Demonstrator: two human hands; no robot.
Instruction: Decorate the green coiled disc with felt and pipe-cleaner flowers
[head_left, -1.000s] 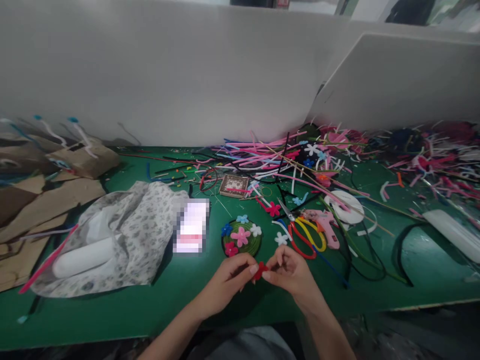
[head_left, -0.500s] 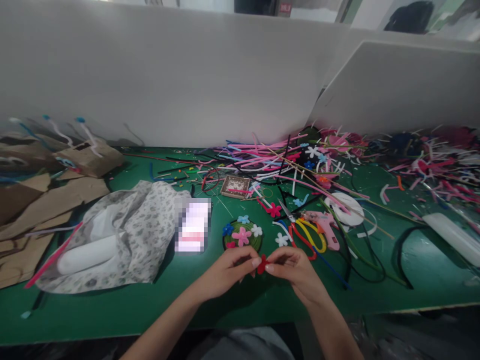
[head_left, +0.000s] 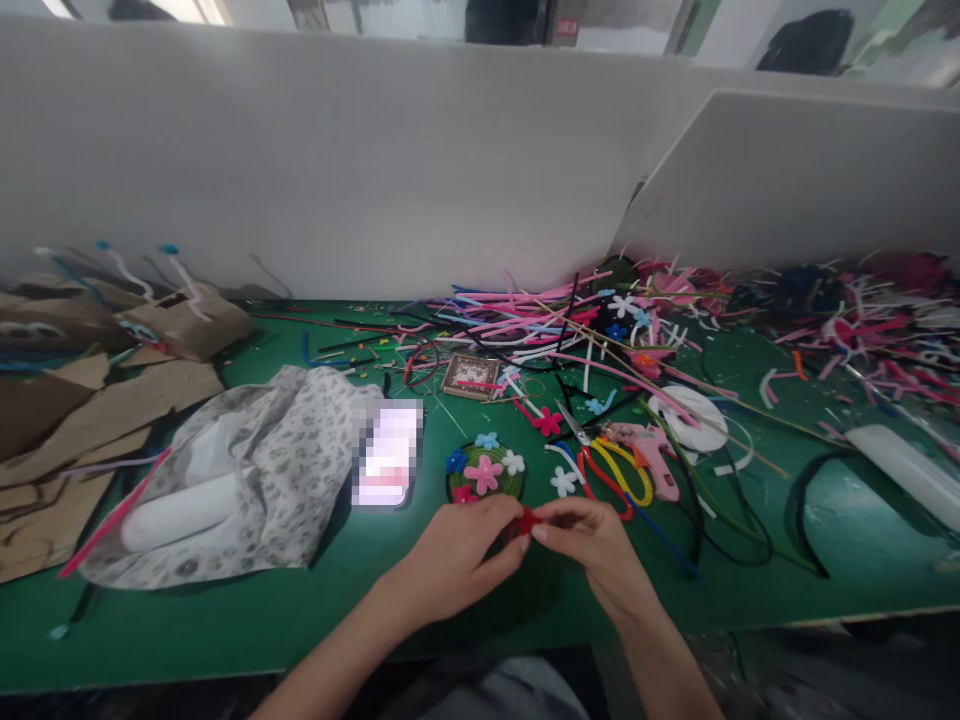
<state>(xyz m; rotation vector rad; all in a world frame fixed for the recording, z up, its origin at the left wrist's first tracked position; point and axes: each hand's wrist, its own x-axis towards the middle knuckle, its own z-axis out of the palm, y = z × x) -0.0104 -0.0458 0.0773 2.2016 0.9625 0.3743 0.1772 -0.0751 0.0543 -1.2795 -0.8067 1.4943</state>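
Observation:
Between the fingertips of both hands is a small red pipe-cleaner piece, partly covered by the fingers. My left hand pinches it from the left, and my right hand pinches it from the right. Just beyond them lies a round green coil with a dark rim, bearing a pink flower and smaller blue, white and red ones. My left hand hides its near edge. A loose white flower rests on the table beyond my right hand.
Scissors with red and yellow handles and a pink glue gun lie to the right. Pipe cleaners are heaped at the back. A phone, patterned cloth and cardboard are on the left.
My left fingers have shifted their grip on the red piece, and the hand has turned slightly. The red piece has tilted. The flower-covered coil stays in place.

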